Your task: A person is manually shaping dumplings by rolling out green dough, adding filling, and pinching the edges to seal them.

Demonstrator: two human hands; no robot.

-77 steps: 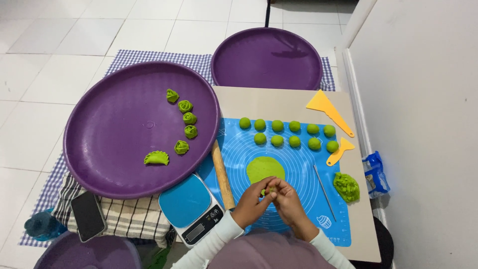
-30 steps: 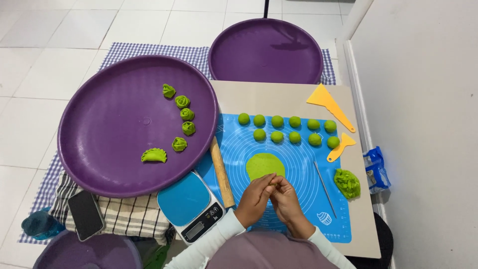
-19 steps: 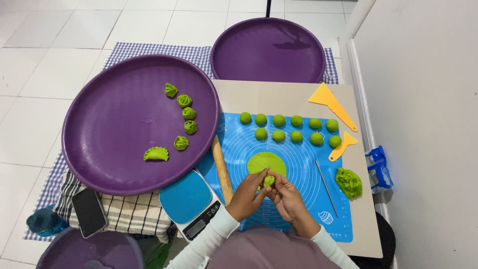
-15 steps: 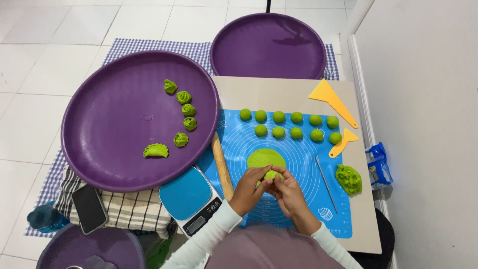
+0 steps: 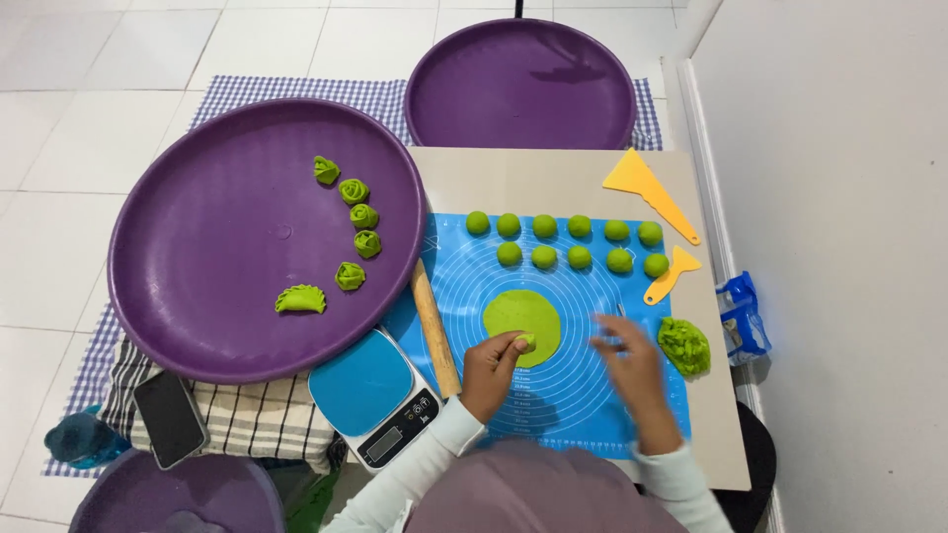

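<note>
On the blue mat (image 5: 583,395), a blue packet (image 5: 741,318) sits right, by the wall; left hand (image 5: 491,370) pinches a green dough piece (image 5: 524,342) over the flat disc (image 5: 522,323); right hand (image 5: 632,365), earlier joined, now apart, blurred, fingers spread.

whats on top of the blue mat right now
On the blue mat lie eleven green dough balls in two rows and a flat green dough disc. The left hand holds a small dough piece; the blurred right hand covers some mat.

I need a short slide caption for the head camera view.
Left hand holds a small green dough piece over a flat dough disc on a blue mat.
</note>
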